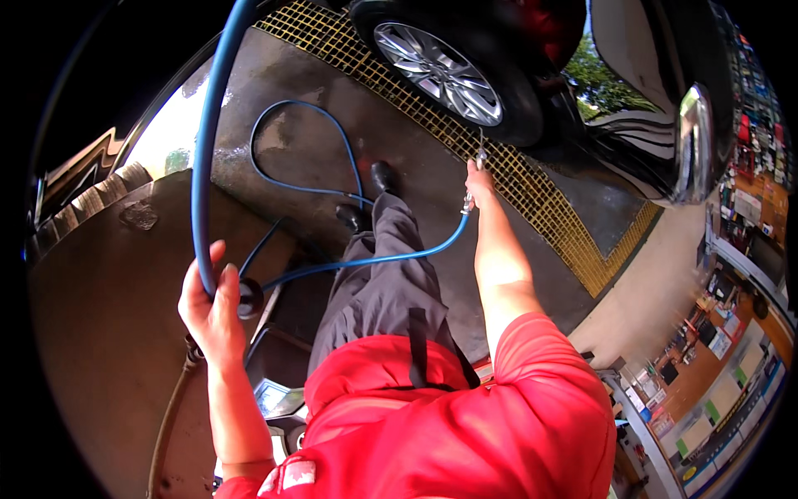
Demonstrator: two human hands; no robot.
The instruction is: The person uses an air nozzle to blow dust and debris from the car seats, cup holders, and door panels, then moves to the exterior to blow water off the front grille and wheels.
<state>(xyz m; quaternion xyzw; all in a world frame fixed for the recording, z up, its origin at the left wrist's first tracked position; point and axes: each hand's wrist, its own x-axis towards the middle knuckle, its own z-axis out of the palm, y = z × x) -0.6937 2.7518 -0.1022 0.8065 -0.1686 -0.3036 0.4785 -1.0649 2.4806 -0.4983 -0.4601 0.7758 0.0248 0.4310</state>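
Observation:
A blue air hose (399, 257) runs across in front of my legs to a metal air blow gun (480, 156) with a thin nozzle. My right hand (479, 183) grips this gun, its tip pointing at the lower edge of a car wheel with a silver alloy rim (439, 72). On the left, my left hand (215, 305) is closed around a thick blue hose section (209, 156) that rises toward the top of the view. A dark round knob (250, 298) lies just beside that hand's fingers.
Yellow floor grating (542, 193) runs beneath the wheel. A loop of blue hose (299, 103) lies on the dark floor near my shoes. The glossy black car body (642, 143) overhangs at upper right. Cluttered shelving (717, 330) stands at far right; a brown hose (171, 411) hangs lower left.

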